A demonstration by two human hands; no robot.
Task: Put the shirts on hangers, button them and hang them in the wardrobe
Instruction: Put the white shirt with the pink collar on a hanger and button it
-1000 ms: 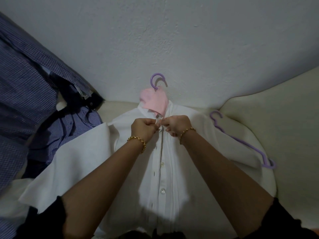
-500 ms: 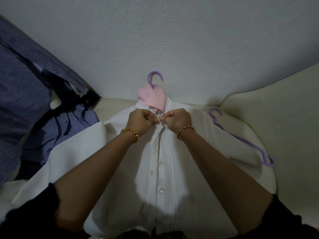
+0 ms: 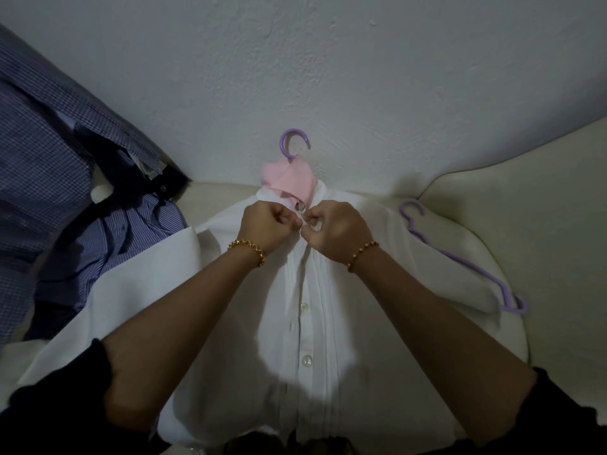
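A white shirt [image 3: 230, 323] lies flat on a cream surface, front up, with its button placket running down the middle. It sits on a purple hanger [image 3: 293, 143] whose hook sticks out past the pink inner collar [image 3: 289, 182]. My left hand [image 3: 267, 226] and my right hand [image 3: 335, 229] meet at the top of the placket, just under the collar. Each pinches an edge of the white shirt there with curled fingers. The button between the fingertips is hidden. Two lower buttons show fastened.
A second purple hanger [image 3: 460, 257] lies loose on the cream cushion [image 3: 525, 208] to the right, partly under the shirt's sleeve. Blue checked and striped shirts [image 3: 49, 192] are piled at the left. A white wall [image 3: 328, 77] stands close behind.
Both hands stay at the top of the placket, with small finger movements. The view has shifted slightly.
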